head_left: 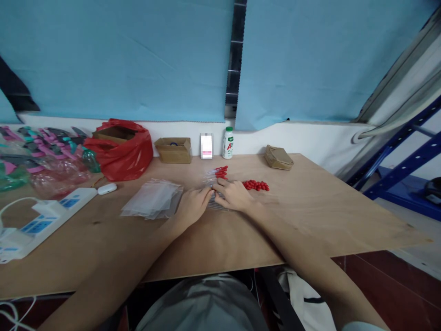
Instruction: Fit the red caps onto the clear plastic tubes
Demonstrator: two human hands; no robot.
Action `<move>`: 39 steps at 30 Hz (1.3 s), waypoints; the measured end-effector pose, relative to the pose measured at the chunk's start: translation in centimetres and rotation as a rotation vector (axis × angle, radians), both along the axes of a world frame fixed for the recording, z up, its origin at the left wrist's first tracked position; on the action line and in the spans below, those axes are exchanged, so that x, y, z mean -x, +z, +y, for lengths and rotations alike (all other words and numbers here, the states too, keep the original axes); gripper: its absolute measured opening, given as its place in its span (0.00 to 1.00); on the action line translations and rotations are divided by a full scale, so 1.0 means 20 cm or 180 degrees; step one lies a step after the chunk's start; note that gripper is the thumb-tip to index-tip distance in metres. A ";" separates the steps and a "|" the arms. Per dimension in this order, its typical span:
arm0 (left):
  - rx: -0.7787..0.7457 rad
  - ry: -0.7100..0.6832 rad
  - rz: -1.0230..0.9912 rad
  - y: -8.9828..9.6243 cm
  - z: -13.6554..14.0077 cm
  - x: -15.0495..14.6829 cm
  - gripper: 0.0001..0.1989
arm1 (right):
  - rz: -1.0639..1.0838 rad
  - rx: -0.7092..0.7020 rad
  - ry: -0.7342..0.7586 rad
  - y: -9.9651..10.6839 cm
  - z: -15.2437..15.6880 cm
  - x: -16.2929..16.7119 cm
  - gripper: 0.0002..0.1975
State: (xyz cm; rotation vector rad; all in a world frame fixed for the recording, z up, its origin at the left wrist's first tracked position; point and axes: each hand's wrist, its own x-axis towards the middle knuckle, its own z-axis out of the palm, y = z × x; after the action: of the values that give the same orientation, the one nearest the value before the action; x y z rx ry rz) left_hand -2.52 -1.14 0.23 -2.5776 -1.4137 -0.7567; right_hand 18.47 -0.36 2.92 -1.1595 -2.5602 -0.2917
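My left hand (195, 202) and my right hand (234, 195) meet over the middle of the table, fingertips pinched together. Whatever lies between them is too small and hidden to name. Under and between the hands lie thin, clear-grey rods (220, 208). Just beyond the fingers is a small bunch of slim pieces with red ends (221, 172), their thin shafts pointing left. A cluster of small round red pieces (257, 185) sits right beside my right hand. Left of my left hand, clear plastic zip bags (151, 198) lie in a loose stack.
A red plastic bag (127, 154) holding a carton, a small cardboard box (173, 151), a white bottle (228, 143) and a brown packet (278, 157) line the wall. Spray bottles (55, 161) and a white power strip (48, 225) occupy the left. Blue shelving (406, 151) stands right.
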 end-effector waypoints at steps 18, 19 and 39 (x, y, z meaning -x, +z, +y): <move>-0.0075 -0.0075 0.0026 0.01 -0.04 -0.01 0.14 | -0.0313 0.0341 -0.0321 0.00 -0.01 0.03 0.16; -0.0125 -0.0069 0.0095 0.02 -0.05 -0.01 0.15 | -0.0336 0.0357 -0.0322 0.00 -0.01 0.03 0.16; -0.0648 -0.0234 0.0572 0.00 -0.04 0.01 0.14 | -0.0057 0.0371 -0.0273 -0.02 -0.01 0.03 0.14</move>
State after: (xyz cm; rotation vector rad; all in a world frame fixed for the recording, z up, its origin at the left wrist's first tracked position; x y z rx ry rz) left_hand -2.66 -1.92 0.32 -2.4805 -1.1342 -0.6238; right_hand 17.95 -0.50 2.62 -1.3166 -2.5771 -0.1751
